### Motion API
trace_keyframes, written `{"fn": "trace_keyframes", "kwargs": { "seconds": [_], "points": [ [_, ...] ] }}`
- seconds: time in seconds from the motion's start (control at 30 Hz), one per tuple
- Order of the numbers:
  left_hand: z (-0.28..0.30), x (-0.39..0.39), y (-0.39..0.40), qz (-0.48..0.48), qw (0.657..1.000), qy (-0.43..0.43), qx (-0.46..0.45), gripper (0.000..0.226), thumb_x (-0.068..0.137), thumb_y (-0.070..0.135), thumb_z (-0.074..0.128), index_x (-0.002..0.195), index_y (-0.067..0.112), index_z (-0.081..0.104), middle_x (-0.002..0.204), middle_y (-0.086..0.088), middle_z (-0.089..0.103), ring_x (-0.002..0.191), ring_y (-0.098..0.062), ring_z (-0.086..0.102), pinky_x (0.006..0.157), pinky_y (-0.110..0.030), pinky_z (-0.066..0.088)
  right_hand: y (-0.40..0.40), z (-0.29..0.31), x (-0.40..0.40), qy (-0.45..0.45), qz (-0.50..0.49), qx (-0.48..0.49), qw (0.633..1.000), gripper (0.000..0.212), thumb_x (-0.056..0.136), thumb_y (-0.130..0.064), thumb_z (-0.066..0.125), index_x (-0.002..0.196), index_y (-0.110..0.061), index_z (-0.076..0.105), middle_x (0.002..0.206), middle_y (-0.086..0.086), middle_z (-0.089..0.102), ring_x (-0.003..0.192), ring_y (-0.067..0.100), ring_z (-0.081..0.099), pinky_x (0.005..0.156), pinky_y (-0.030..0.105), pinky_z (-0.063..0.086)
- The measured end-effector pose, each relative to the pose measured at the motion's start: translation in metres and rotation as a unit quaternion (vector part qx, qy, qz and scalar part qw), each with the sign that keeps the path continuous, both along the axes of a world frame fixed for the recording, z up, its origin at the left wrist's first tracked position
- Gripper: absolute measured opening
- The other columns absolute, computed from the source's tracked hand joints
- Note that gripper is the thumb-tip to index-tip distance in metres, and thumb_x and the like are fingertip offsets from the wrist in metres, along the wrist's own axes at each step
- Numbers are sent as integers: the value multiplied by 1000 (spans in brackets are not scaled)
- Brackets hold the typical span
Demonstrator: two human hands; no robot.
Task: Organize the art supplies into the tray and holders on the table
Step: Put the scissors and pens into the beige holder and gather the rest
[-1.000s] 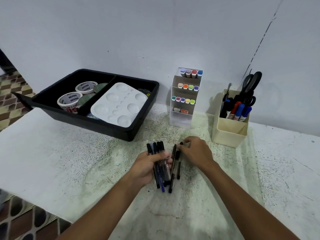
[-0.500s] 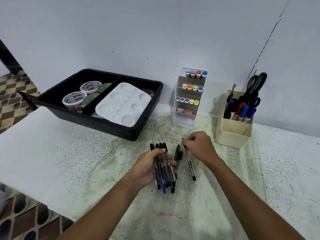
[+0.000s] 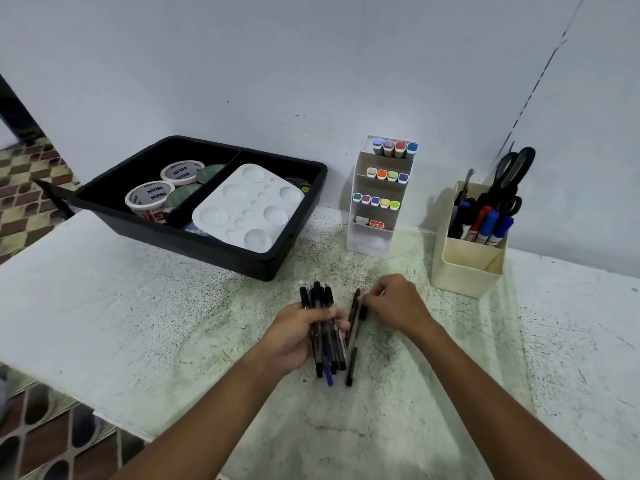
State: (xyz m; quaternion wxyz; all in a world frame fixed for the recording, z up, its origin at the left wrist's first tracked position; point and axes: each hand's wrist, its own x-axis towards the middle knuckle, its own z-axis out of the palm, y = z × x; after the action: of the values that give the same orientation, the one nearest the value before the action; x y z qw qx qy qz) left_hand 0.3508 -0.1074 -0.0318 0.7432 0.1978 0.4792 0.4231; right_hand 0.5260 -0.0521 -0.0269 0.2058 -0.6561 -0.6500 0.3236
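Observation:
My left hand grips a bundle of dark pens over the middle of the table, tips pointing away from me. Just to its right, my right hand pinches the top of another dark pen, which lies against the bundle's right side. Beyond them stand a black tray, a white tiered marker holder and a cream pen holder.
The tray holds two tape rolls and a white paint palette. The cream holder carries markers and black scissors. A wall runs close behind everything. The table's left edge drops to a patterned floor.
My right hand has brought a single pen in from the right and now holds it against the bundle in my left hand. The left hand stayed put.

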Motion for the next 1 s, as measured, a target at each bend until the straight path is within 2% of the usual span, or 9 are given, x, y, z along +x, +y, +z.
{"fn": "trace_keyframes", "kwargs": {
  "seconds": [0.1,0.2,0.27,0.4,0.53,0.73,0.83,0.9,1.0],
  "points": [
    [-1,-2,1,3,1000,4,-9,28,87,7,62,109,-11,60,90,-20,67,80,-28,67,70,-37,56,-1,-9,-2,-41,-6,-27,999,30,81,-30,75,69,-6,62,62,2,61,56,17,57,55,25,40],
    [-1,-3,1,2,1000,2,-16,39,80,14,66,109,-11,62,91,-21,68,81,-29,68,71,-39,55,5,-6,-1,-26,-4,-64,998,33,79,-19,73,56,-12,49,50,1,45,45,17,41,52,26,34],
    [-2,-3,1,2,1000,2,-19,38,88,15,61,114,-12,61,94,-21,68,80,-28,69,69,-37,57,6,-1,1,-7,-4,-75,997,28,77,-15,68,57,-12,49,52,5,40,45,17,33,52,28,29],
    [-1,-3,0,1,1000,13,-14,43,91,22,59,115,-13,62,97,-21,70,83,-27,70,73,-37,58,2,24,2,131,-17,-100,986,18,79,-13,64,64,-4,59,53,8,46,40,15,32,41,20,22],
    [7,4,-3,-27,999,21,14,53,77,33,69,111,-7,64,94,-18,69,78,-25,70,69,-35,58,-1,46,-14,215,7,-112,970,16,82,-8,63,68,-1,62,49,4,53,37,12,36,38,18,24],
    [11,6,-6,2,1000,-15,18,31,83,3,65,111,-9,59,87,-19,66,69,-26,68,62,-33,57,5,34,-30,211,-11,-77,974,13,89,-9,64,80,1,67,61,10,64,38,11,50,37,20,33],
    [10,-2,-6,11,1000,-15,1,29,84,3,63,109,-11,57,86,-22,64,73,-27,66,65,-35,58,14,17,-19,99,-35,-17,994,14,88,-12,66,76,-4,65,64,6,64,47,12,54,48,23,41],
    [9,-5,-7,17,1000,-24,-5,24,87,2,59,106,-12,58,84,-22,63,74,-28,65,67,-36,59,14,5,-15,-2,-16,-8,1000,29,86,-25,71,66,-10,56,59,2,57,52,15,53,55,25,40],
    [11,-6,-8,10,1000,-10,-9,21,94,4,52,105,-13,59,82,-21,64,71,-26,67,59,-31,58,11,-7,-19,-102,6,-14,995,41,81,-43,73,61,-16,49,54,-2,50,50,17,48,51,24,33]
  ]
}}
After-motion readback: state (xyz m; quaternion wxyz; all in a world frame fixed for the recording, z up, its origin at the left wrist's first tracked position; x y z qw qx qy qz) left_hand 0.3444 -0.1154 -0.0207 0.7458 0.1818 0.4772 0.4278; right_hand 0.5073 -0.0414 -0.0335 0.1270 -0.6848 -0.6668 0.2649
